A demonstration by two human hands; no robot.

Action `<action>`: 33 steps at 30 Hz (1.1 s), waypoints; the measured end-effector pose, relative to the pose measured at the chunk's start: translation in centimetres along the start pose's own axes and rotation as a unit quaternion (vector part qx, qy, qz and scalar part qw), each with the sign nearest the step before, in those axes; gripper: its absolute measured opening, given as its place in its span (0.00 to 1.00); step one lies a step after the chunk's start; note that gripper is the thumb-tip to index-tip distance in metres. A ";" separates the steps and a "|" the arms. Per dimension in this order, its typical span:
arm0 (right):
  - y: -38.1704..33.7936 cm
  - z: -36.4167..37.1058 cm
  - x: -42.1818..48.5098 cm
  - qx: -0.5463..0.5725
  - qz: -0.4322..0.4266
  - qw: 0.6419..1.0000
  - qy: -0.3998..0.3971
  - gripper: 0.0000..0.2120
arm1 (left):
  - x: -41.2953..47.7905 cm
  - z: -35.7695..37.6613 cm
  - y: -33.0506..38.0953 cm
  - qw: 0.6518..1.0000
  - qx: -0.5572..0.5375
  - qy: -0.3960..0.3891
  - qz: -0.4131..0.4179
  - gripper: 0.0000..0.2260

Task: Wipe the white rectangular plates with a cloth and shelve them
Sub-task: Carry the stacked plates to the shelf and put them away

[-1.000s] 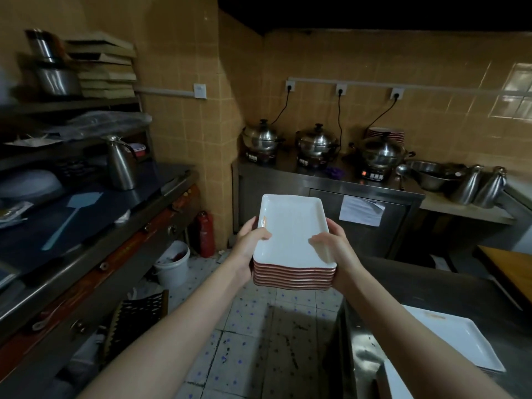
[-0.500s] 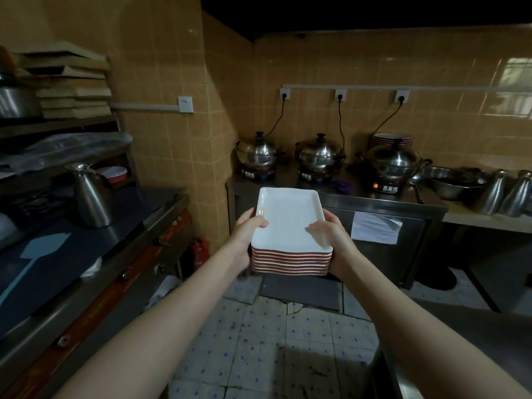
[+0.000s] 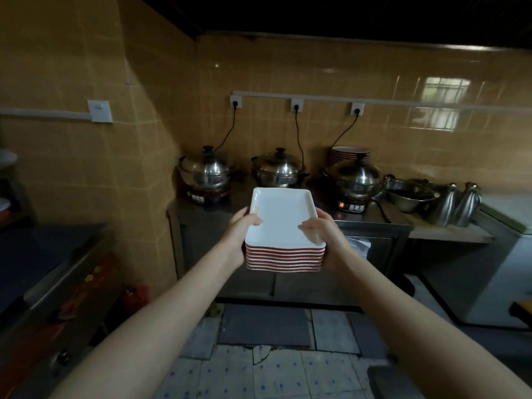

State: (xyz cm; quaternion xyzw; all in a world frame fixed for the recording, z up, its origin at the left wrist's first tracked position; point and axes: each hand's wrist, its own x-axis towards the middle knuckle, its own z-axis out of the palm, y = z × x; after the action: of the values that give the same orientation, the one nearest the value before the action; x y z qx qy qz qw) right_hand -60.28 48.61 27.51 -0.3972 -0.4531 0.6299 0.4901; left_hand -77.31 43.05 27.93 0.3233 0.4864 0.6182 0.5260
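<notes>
Yellow tiled wall (image 3: 288,70): backs the room and carries three sockets with cords plugged in.

Steel counter (image 3: 371,218): against that wall, straight ahead.

Dark floor mat (image 3: 264,323): on the tiles at the counter's foot.

Three lidded steel pots: left (image 3: 205,171), middle (image 3: 277,168) and right (image 3: 355,175), in a row on the counter.

Steel bowl (image 3: 408,194) and two steel jugs (image 3: 449,204): right of the pots.

Stack of white rectangular plates (image 3: 283,223): red-edged undersides, top face bare. It is held level in the air in front of the counter, between both hands.

Left hand (image 3: 239,228): grips the stack's left side, thumb lying on the top plate's rim, fingers wrapped out of sight.

Right hand (image 3: 325,234): grips the right side likewise, thumb on the top rim, palm against the plate edges.
</notes>
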 end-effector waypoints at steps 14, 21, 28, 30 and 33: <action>-3.4 -9.4 22.1 0.032 -0.032 0.980 0.196 0.29 | 30.0 12.9 -0.8 0.977 0.040 -0.198 -0.064 0.24; -4.4 -18.9 28.7 0.045 -0.060 0.956 0.284 0.27 | 39.3 23.1 -5.6 0.946 0.079 -0.298 -0.099 0.20; -7.0 -30.8 35.8 0.050 -0.080 0.919 0.384 0.25 | 48.4 36.8 -10.7 0.921 0.076 -0.361 -0.125 0.25; -8.0 -34.3 37.3 0.061 -0.090 0.911 0.399 0.24 | 50.5 41.2 -11.9 0.913 0.089 -0.377 -0.131 0.25; -9.7 -39.8 39.1 0.056 -0.097 0.900 0.421 0.24 | 52.9 47.6 -14.0 0.905 0.085 -0.394 -0.140 0.25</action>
State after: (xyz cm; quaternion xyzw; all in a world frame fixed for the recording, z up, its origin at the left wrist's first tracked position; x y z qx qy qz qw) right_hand -28.14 95.14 23.73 -0.5510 -0.2052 0.3775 0.7154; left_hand -41.80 106.11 23.94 0.5127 0.3308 0.3172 0.7260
